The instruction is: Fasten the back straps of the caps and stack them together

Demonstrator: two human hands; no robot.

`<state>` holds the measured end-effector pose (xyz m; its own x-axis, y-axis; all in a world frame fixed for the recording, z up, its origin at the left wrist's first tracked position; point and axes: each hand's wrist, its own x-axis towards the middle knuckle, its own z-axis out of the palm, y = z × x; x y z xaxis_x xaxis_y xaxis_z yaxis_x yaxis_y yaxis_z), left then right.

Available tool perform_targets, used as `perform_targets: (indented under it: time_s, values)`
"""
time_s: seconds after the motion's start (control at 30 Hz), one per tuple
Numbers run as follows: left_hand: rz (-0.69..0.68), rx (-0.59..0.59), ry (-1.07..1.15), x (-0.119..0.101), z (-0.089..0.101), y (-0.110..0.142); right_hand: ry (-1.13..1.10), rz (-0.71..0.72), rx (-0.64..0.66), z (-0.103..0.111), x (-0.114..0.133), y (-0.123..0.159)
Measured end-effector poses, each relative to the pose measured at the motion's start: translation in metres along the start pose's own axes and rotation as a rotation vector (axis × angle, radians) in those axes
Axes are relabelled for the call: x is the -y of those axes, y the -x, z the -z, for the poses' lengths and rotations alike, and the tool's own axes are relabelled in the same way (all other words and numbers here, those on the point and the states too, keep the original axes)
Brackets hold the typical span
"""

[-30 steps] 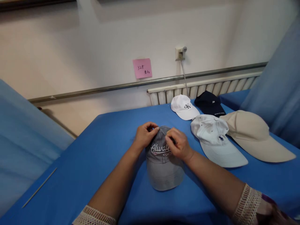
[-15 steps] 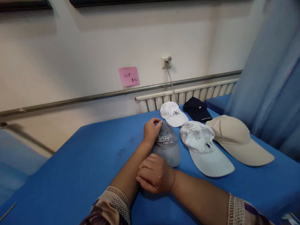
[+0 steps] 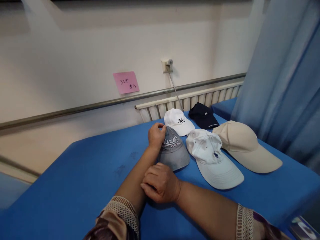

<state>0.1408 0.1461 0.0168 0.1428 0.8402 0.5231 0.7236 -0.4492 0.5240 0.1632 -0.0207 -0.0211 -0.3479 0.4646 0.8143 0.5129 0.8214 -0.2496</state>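
My left hand (image 3: 156, 136) is closed at the crown of a grey baseball cap (image 3: 174, 156) with white "Always" lettering, thumb and fingertips pinching its top. The cap's brim points toward me, and its left side is partly hidden behind my hand and wrist. My right hand (image 3: 162, 183) is curled into a loose fist beside my left forearm, in front of the cap's brim; nothing shows in it. Just right of the grey cap lies a pale cap (image 3: 220, 170) with a small dark blue horse-rider logo. Behind it sits a white cap (image 3: 178, 123) with black letters.
A beige long-brimmed cap (image 3: 240, 143) and a black cap (image 3: 203, 115) lie farther right on the blue-covered table (image 3: 75, 186). Beyond it are a radiator (image 3: 197, 99), a metal rail (image 3: 95, 106) and a pink note (image 3: 126, 82). A blue curtain (image 3: 280, 80) hangs at right.
The view has turned a little right, so everything sits farther left. The grey cap's brim has risen slightly, with my left hand still at its crown. My right hand keeps its curled pose.
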Motion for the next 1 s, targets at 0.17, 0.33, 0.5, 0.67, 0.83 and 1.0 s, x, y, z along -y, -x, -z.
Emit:
perform_targets:
  time_s: [0.17, 0.33, 0.5, 0.67, 0.83, 1.0]
  values:
    - [-0.013, 0.028, 0.022, 0.002, 0.006, 0.002, 0.005, -0.024, 0.009, -0.001, 0.0, 0.002]
    - [0.009, 0.039, 0.066, 0.001, 0.01, 0.003, -0.001, -0.039, 0.022, 0.001, 0.001, 0.001]
    - [0.03, -0.011, 0.117, 0.014, 0.025, 0.016, -0.016, -0.059, 0.019, 0.0, 0.0, 0.003]
    - [0.105, 0.005, 0.202, 0.037, 0.051, 0.055, -0.037, -0.069, 0.017, -0.002, 0.001, 0.006]
    - [0.218, 0.165, 0.326, 0.055, 0.072, 0.116, -0.072, -0.085, 0.033, -0.003, 0.003, 0.008]
    - [0.042, 0.451, 0.417, 0.06, 0.086, 0.168, -0.182, -0.188, 0.097, -0.007, 0.001, 0.015]
